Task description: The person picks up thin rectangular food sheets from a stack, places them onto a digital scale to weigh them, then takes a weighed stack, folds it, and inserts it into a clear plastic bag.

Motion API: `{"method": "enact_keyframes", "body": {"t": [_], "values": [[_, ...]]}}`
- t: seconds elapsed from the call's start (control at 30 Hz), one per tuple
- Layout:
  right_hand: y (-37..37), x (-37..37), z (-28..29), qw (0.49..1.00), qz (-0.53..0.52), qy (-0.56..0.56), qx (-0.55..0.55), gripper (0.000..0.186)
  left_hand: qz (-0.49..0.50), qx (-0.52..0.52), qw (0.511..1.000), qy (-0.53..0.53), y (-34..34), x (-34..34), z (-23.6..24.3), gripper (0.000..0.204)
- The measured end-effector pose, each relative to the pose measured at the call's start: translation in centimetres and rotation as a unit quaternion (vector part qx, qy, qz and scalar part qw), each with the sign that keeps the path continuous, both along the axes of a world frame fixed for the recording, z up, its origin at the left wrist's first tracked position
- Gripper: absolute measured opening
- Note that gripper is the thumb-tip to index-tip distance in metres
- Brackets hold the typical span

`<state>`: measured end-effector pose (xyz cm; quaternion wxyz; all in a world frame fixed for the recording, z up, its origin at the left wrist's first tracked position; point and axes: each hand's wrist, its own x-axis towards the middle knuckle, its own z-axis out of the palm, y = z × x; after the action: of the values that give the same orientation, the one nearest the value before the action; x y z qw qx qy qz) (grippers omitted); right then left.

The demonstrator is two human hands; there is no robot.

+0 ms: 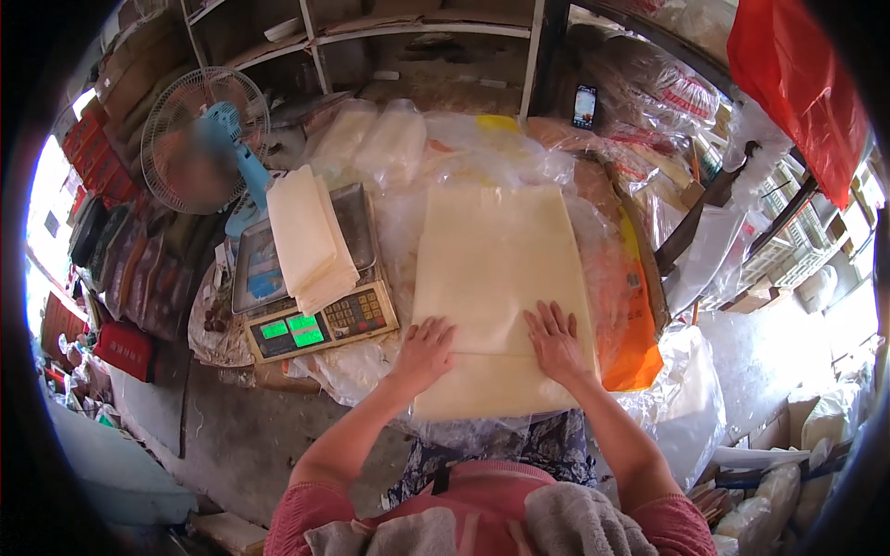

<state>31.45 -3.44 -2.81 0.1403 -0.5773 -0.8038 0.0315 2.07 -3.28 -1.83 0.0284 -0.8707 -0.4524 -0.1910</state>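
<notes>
A broad stack of thin cream-yellow sheets lies in front of me on the plastic-covered table. A straight crease or edge crosses it between my hands. On its left side my left hand rests flat, fingers stretched forward. Near the right side my right hand presses flat too, fingers spread. Neither hand grips anything. To the left, a folded bundle of similar cream sheets lies slanted on the metal pan of a digital scale, whose displays glow green.
A blue desk fan stands behind the scale. Rolled clear plastic lies at the back of the table. An orange sack hangs over the right edge. A phone stands at the back right, and a red plastic sheet hangs above.
</notes>
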Motion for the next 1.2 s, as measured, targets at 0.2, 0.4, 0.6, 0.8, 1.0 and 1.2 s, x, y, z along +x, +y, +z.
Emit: {"method": "enact_keyframes", "body": {"t": [0.2, 0.4, 0.6, 0.8, 1.0, 1.2], "values": [[-0.4, -4.4, 5.1, 0.982, 0.105, 0.149, -0.052, 0.048, 0.01, 0.04, 0.999, 0.019, -0.6, -2.1, 3.9, 0.019], [-0.3, -7.5, 11.7, 0.962, 0.155, 0.205, 0.097, 0.043, 0.076, 0.084, 0.937, -0.331, -0.7, 1.0, 8.7, 0.048], [-4.4, -1.8, 10.0, 0.938, 0.251, 0.232, 0.05, 0.048, 0.04, -0.035, 0.827, -0.56, -1.7, -2.4, 1.5, 0.064], [-4.5, 3.2, 1.7, 0.863, -0.035, 0.431, -0.259, 0.024, -0.021, -0.283, 0.901, -0.328, -2.3, -3.2, 1.4, 0.039], [-0.5, 0.8, 2.1, 0.907, -0.144, 0.352, -0.182, 0.034, 0.17, -0.08, 0.971, -0.145, -0.8, -0.4, 1.1, 0.069], [0.2, 0.0, 3.0, 0.949, -0.179, 0.237, -0.105, 0.081, 0.01, -0.068, 0.998, 0.012, -0.1, 0.3, 0.6, 0.073]]}}
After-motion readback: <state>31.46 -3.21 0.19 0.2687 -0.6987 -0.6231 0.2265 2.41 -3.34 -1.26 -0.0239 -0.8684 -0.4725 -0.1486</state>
